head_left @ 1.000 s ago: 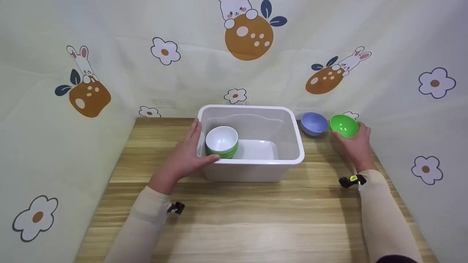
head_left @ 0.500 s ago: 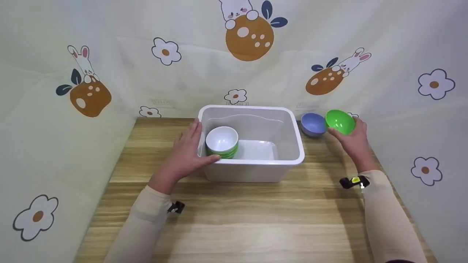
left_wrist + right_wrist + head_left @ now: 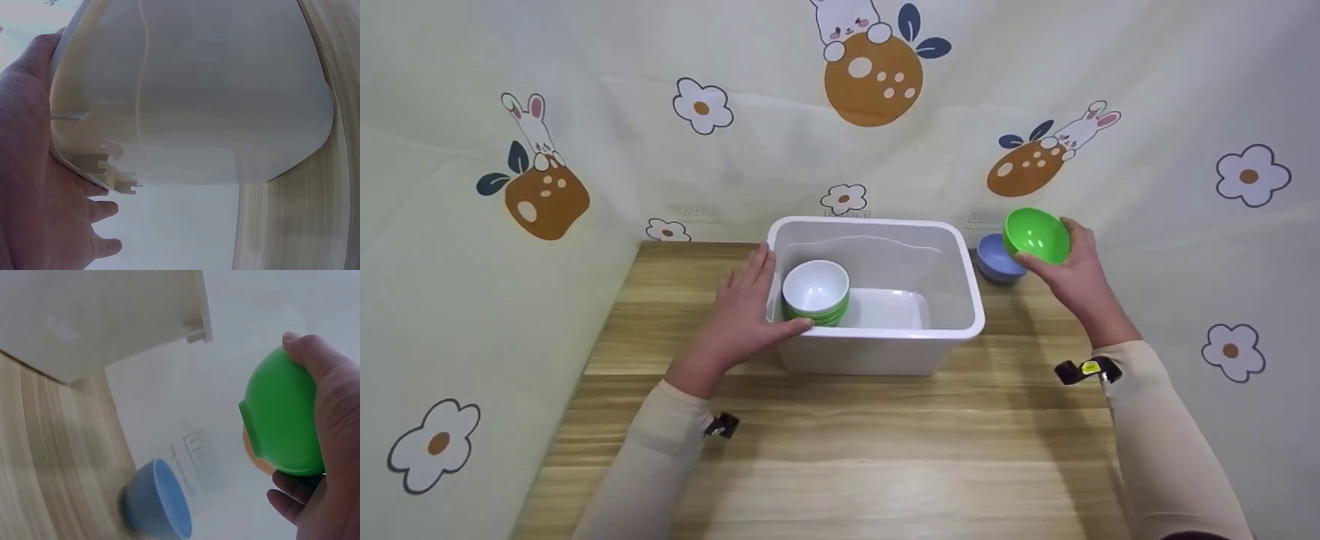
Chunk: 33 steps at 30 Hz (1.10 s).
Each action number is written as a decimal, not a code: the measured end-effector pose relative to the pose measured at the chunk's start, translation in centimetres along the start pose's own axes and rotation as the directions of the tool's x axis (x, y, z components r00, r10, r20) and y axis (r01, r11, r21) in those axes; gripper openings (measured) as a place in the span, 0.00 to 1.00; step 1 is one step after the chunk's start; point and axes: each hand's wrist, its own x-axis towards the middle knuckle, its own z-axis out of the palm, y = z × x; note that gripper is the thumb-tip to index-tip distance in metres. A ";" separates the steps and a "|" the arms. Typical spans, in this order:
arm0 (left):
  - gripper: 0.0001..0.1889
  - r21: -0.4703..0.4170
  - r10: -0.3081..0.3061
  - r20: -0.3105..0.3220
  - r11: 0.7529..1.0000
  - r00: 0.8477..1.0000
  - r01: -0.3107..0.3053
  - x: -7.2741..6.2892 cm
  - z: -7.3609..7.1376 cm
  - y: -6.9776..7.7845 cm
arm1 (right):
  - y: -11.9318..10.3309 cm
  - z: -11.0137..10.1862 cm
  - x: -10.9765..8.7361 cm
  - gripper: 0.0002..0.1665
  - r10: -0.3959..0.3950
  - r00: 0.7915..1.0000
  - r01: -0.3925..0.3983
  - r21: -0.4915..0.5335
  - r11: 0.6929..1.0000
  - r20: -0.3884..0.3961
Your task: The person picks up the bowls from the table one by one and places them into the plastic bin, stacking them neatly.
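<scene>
Grip of the right hand (image 3: 1076,277) is closed on a glossy green plastic-looking bowl (image 3: 1039,234), thumb and fingers at opposite sides. This bowl is lifted and tilted above the tabletop (image 3: 885,450), partly covering a round blue bowl (image 3: 997,264) in the head view. Right forearm (image 3: 1170,427) slants forward and leftward. Left hand (image 3: 739,315) is spread at a white rectangular plastic-looking box (image 3: 877,333), fingers extended along its left end, thumb on the front rim.

Wall cloth (image 3: 780,161): you see faint lettering (image 3: 198,449), too blurred to read.
Right wrist camera (image 3: 1067,373): you cannot read its small yellow patch (image 3: 1090,367).
</scene>
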 end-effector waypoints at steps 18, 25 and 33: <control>0.69 -0.013 -0.010 -0.002 1.000 1.000 0.010 -0.1 0.0 0.1 | -5.6 2.5 -0.1 0.66 -0.136 0.985 0.136 0.007 0.991 0.106; 0.70 -0.014 -0.005 -0.006 1.000 1.000 0.005 0.0 0.0 0.0 | -6.9 3.5 0.4 0.66 -0.197 0.970 0.199 0.004 0.980 0.144; 0.69 -0.021 -0.012 0.003 1.000 1.000 0.012 -0.2 0.0 0.1 | -8.5 4.5 0.3 0.67 -0.184 0.957 0.190 -0.004 0.982 0.226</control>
